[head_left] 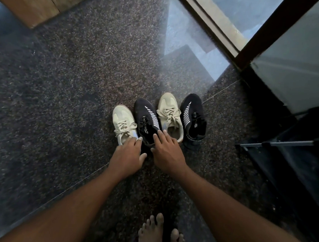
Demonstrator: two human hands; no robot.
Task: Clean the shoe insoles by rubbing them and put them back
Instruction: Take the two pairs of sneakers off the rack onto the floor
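Released left hand (128, 156) touches cream shoe (123, 122); released right hand (167, 151) touches black shoe (147, 118).

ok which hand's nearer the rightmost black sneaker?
Right. Right hand touches the inner black sneaker, nearer the rightmost black sneaker; left hand touches the leftmost cream sneaker.

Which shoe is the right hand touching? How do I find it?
Four shoes stand in a row on the speckled floor. Find the black shoe second from the left, between two cream shoes. Unlike the other black shoe at the right end, the fingers of the right hand rest on it.
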